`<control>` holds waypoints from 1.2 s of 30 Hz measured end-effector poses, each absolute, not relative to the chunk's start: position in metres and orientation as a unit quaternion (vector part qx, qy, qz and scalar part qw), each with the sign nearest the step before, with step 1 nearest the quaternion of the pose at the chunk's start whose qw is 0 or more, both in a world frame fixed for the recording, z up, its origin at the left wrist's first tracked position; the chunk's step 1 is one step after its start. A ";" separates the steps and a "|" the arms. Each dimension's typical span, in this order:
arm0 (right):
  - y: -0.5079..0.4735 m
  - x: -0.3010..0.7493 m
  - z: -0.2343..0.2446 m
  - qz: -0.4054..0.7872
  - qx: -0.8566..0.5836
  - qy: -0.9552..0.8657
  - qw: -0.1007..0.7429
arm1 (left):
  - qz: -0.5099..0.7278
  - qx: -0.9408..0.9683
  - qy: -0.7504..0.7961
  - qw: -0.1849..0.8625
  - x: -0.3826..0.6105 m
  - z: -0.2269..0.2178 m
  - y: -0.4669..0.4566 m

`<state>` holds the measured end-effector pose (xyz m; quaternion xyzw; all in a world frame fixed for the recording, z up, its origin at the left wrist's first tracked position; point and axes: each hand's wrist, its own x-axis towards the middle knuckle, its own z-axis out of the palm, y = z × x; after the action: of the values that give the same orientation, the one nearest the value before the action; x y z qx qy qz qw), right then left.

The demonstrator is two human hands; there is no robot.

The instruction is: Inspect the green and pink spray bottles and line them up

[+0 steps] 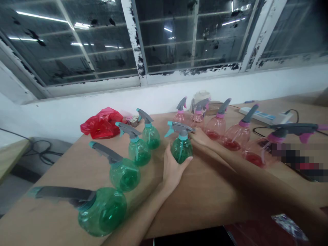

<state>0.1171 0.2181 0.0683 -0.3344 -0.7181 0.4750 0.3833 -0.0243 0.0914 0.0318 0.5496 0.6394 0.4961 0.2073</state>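
Observation:
My left hand [171, 167] is wrapped round the lower body of a green spray bottle [181, 150], thumb on the near side. The bottle is upright, with a grey and teal spray head and green liquid inside. My right hand [201, 138] is at the back of that bottle's spray head, its fingers drawn together against it and partly hidden. A row of several other green spray bottles [125, 174] stands to the left, heads pointing left. Several pink spray bottles [215, 128] with red liquid stand in a row beyond my right forearm.
A crumpled red plastic bag [102, 123] lies at the table's back left. A white power strip [265, 116] with a black cable is at the right. Behind the wooden table [200, 201] are a white wall and barred windows. Clear plastic [289, 225] shows at lower right.

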 end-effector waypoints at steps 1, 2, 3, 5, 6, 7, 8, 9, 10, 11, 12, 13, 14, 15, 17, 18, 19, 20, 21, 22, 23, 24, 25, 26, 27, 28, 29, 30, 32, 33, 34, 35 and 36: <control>0.220 0.118 0.065 0.480 -0.335 -0.714 0.384 | 0.499 0.549 0.636 0.210 -0.025 0.031 0.092; 0.217 0.123 0.061 0.489 -0.329 -0.709 0.386 | 0.498 0.549 0.636 0.214 -0.027 0.031 0.093; 0.212 0.130 0.057 0.506 -0.309 -0.705 0.389 | 0.495 0.549 0.638 0.214 -0.028 0.031 0.094; 0.196 0.144 0.052 0.509 -0.268 -0.725 0.379 | 0.483 0.559 0.642 0.206 -0.030 0.032 0.095; 0.188 0.149 0.051 0.498 -0.252 -0.743 0.369 | 0.474 0.566 0.644 0.201 -0.031 0.032 0.096; 0.181 0.152 0.050 0.482 -0.243 -0.760 0.362 | 0.463 0.575 0.645 0.197 -0.032 0.032 0.096; 0.176 0.151 0.050 0.460 -0.242 -0.774 0.362 | 0.452 0.581 0.648 0.196 -0.032 0.032 0.096; 0.174 0.149 0.050 0.439 -0.247 -0.784 0.364 | 0.442 0.585 0.652 0.196 -0.032 0.032 0.095; 0.174 0.144 0.050 0.422 -0.254 -0.788 0.369 | 0.432 0.585 0.657 0.199 -0.032 0.031 0.095; 0.176 0.138 0.049 0.411 -0.264 -0.789 0.374 | 0.423 0.582 0.665 0.200 -0.032 0.030 0.094; 0.180 0.131 0.048 0.407 -0.275 -0.785 0.377 | 0.415 0.579 0.674 0.197 -0.031 0.029 0.093; 0.185 0.125 0.046 0.409 -0.287 -0.779 0.379 | 0.407 0.578 0.682 0.188 -0.031 0.028 0.092; 0.191 0.118 0.044 0.413 -0.301 -0.771 0.380 | 0.401 0.579 0.689 0.172 -0.030 0.027 0.091; 0.197 0.112 0.042 0.415 -0.315 -0.764 0.381 | 0.395 0.583 0.694 0.151 -0.030 0.027 0.090; 0.207 0.102 0.040 0.404 -0.340 -0.754 0.390 | 0.390 0.597 0.694 0.100 -0.028 0.027 0.088; 0.212 0.097 0.039 0.396 -0.349 -0.754 0.393 | 0.388 0.603 0.692 0.079 -0.027 0.027 0.087; 0.215 0.092 0.039 0.383 -0.357 -0.755 0.394 | 0.386 0.608 0.691 0.067 -0.026 0.027 0.086; 0.219 0.087 0.039 0.365 -0.369 -0.760 0.391 | 0.380 0.611 0.692 0.063 -0.025 0.028 0.086; 0.221 0.081 0.040 0.339 -0.386 -0.767 0.385 | 0.369 0.614 0.695 0.067 -0.024 0.028 0.085; 0.224 0.075 0.041 0.304 -0.409 -0.775 0.375 | 0.353 0.618 0.699 0.075 -0.023 0.027 0.084; 0.226 0.068 0.043 0.265 -0.433 -0.782 0.362 | 0.334 0.624 0.702 0.083 -0.021 0.027 0.084; 0.227 0.062 0.044 0.224 -0.456 -0.788 0.347 | 0.315 0.631 0.704 0.089 -0.021 0.026 0.084; 0.229 0.055 0.045 0.188 -0.476 -0.793 0.332 | 0.299 0.639 0.703 0.092 -0.020 0.025 0.084; 0.231 0.048 0.047 0.158 -0.492 -0.795 0.317 | 0.288 0.646 0.701 0.093 -0.019 0.024 0.084; 0.233 0.042 0.048 0.135 -0.504 -0.797 0.305 | 0.282 0.652 0.698 0.091 -0.018 0.023 0.084; 0.235 0.035 0.049 0.117 -0.511 -0.799 0.294 | 0.280 0.656 0.695 0.090 -0.018 0.022 0.084; 0.237 0.029 0.051 0.104 -0.518 -0.800 0.284 | 0.279 0.658 0.694 0.089 -0.018 0.022 0.085; 0.239 0.024 0.052 0.094 -0.524 -0.801 0.274 | 0.277 0.660 0.693 0.088 -0.018 0.021 0.085; 0.242 0.013 0.055 0.082 -0.534 -0.801 0.257 | 0.275 0.662 0.692 0.087 -0.018 0.021 0.086; 0.244 0.009 0.056 0.079 -0.537 -0.802 0.250 | 0.273 0.663 0.692 0.088 -0.018 0.021 0.086; 0.244 0.006 0.058 0.079 -0.537 -0.803 0.245 | 0.272 0.664 0.691 0.088 -0.019 0.022 0.087; 0.245 0.003 0.059 0.079 -0.535 -0.806 0.241 | 0.270 0.665 0.690 0.089 -0.019 0.022 0.087; 0.245 0.001 0.060 0.080 -0.532 -0.809 0.238 | 0.269 0.666 0.690 0.089 -0.019 0.022 0.087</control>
<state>0.0013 0.2447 0.0601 -0.5319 -0.8086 0.0804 0.2383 -0.0192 0.0872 0.0220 0.6662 0.6898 0.2689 0.0895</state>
